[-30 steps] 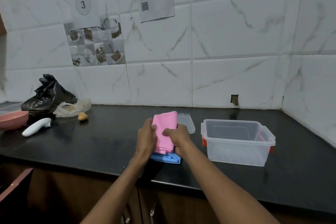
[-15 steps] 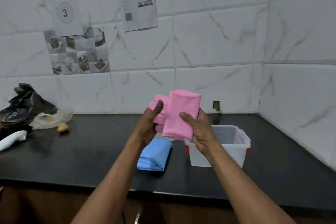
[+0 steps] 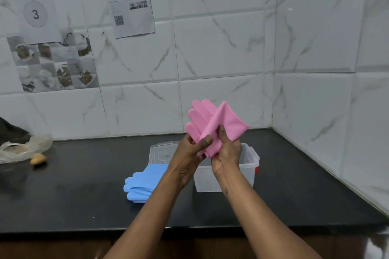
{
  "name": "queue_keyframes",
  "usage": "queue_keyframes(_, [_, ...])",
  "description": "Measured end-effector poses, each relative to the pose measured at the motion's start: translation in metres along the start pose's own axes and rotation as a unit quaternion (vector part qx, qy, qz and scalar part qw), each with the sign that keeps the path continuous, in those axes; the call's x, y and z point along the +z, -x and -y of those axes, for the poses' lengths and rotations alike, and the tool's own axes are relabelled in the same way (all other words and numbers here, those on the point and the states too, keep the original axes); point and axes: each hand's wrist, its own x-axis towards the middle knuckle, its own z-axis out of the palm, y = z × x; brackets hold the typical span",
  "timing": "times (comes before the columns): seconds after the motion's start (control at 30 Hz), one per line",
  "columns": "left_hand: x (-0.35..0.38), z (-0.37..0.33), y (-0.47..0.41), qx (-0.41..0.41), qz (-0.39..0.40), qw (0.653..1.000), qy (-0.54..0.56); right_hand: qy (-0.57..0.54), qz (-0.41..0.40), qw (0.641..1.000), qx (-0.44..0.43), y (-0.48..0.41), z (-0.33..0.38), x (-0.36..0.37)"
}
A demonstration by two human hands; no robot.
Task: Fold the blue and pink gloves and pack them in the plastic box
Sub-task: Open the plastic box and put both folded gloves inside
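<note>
1. The left hand (image 3: 189, 154) and the right hand (image 3: 227, 153) are raised together above the black countertop (image 3: 84, 200); both grip the pink gloves (image 3: 216, 122) at their lower end.
2. The left hand's thumb presses on the front of the pink fold while its fingers curl behind; the right hand wraps the bundle from the right side, thumb pointing up along the crease.
3. The pink gloves are in the air, partly folded; their finger ends fan upward to the left, and a flat folded flap sticks out to the right; they are held over the near rim of the plastic box (image 3: 205, 181).
4. The plastic box stands open on the countertop, below and behind the hands; it is translucent, with a red clasp on its right end; what lies inside cannot be made out.
5. Its clear lid (image 3: 160, 151) lies flat on the countertop, just left of the box.
6. The blue gloves (image 3: 143, 184) lie folded on the countertop, left of the box and in front of the lid, finger ends pointing left; the left forearm crosses over their right edge.
7. Far left, near the tiled wall (image 3: 221, 48), sit a crumpled clear bag (image 3: 23, 147), a small tan object (image 3: 37, 159) and part of a black bag (image 3: 10, 130).
8. On the wall hang a sheet marked 3 (image 3: 34, 10) and a sheet with a QR code (image 3: 130, 2).
</note>
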Motion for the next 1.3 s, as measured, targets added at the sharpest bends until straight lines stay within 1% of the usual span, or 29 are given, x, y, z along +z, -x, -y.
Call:
queue_keyframes(0.07, [0.003, 0.003, -0.002, 0.044, 0.030, 0.998, -0.026, -0.025, -0.005, 1.000, 0.001, 0.000, 0.004, -0.006])
queue_keyframes(0.1, [0.006, 0.006, -0.003, 0.066, 0.021, 0.995, -0.068, -0.033, -0.002, 0.999, 0.006, -0.001, 0.007, -0.009])
queue_keyframes(0.17, [0.010, 0.016, -0.009, 0.096, -0.034, 0.986, -0.132, -0.038, 0.023, 0.999, 0.018, -0.002, 0.011, -0.016])
queue_keyframes(0.23, [0.009, 0.019, -0.014, 0.106, -0.069, 0.985, -0.120, -0.031, 0.061, 0.997, 0.028, -0.003, 0.018, -0.023])
queue_keyframes(0.3, [0.003, 0.014, -0.020, 0.106, -0.064, 0.986, -0.115, 0.001, 0.093, 0.995, 0.026, -0.010, 0.034, -0.034])
queue_keyframes(0.37, [-0.009, 0.007, -0.023, 0.077, -0.047, 0.987, -0.137, 0.062, 0.136, 0.989, 0.019, -0.019, 0.058, -0.043])
queue_keyframes(0.43, [-0.016, 0.003, -0.025, 0.030, -0.027, 0.987, -0.158, 0.173, 0.172, 0.970, 0.015, -0.026, 0.079, -0.048])
queue_keyframes(0.5, [-0.016, 0.004, -0.028, -0.005, -0.019, 0.983, -0.183, 0.293, 0.164, 0.942, 0.009, -0.030, 0.088, -0.049])
queue_keyframes(0.63, [-0.013, -0.003, -0.039, -0.038, -0.066, 0.976, -0.202, 0.443, 0.138, 0.885, -0.023, -0.037, 0.090, -0.043])
queue_keyframes(0.7, [-0.014, -0.011, -0.046, -0.062, -0.072, 0.974, -0.205, 0.494, 0.125, 0.860, -0.031, -0.043, 0.092, -0.040])
queue_keyframes(0.8, [-0.011, -0.022, -0.059, -0.050, -0.079, 0.966, -0.240, 0.534, 0.111, 0.836, -0.058, -0.054, 0.094, -0.030])
queue_keyframes(0.87, [-0.008, -0.021, -0.067, -0.053, -0.108, 0.949, -0.292, 0.593, 0.104, 0.797, -0.045, -0.062, 0.092, -0.023])
queue_keyframes(0.9, [-0.008, -0.018, -0.069, -0.076, -0.118, 0.933, -0.331, 0.629, 0.097, 0.771, -0.022, -0.065, 0.090, -0.021])
queue_keyframes(0.93, [-0.009, -0.013, -0.071, -0.119, -0.121, 0.915, -0.367, 0.667, 0.088, 0.739, 0.003, -0.069, 0.086, -0.021])
queue_keyframes(1.0, [-0.010, -0.003, -0.072, -0.216, -0.102, 0.881, -0.409, 0.742, 0.077, 0.664, 0.050, -0.067, 0.079, -0.022])
queue_keyframes(1.07, [-0.009, 0.005, -0.072, -0.258, -0.079, 0.835, -0.480, 0.802, 0.069, 0.589, 0.063, -0.062, 0.071, -0.024])
queue_keyframes(1.13, [-0.002, 0.007, -0.073, -0.266, -0.062, 0.793, -0.545, 0.841, 0.072, 0.533, 0.054, -0.062, 0.064, -0.025])
queue_keyframes(1.2, [0.006, 0.009, -0.075, -0.287, -0.028, 0.751, -0.595, 0.873, 0.088, 0.477, 0.062, -0.060, 0.059, -0.022])
queue_keyframes(1.27, [0.014, 0.011, -0.077, -0.337, 0.016, 0.697, -0.632, 0.896, 0.105, 0.424, 0.084, -0.060, 0.052, -0.017])
queue_keyframes(1.3, [0.017, 0.014, -0.076, -0.364, 0.039, 0.670, -0.646, 0.909, 0.119, 0.388, 0.096, -0.059, 0.049, -0.016])
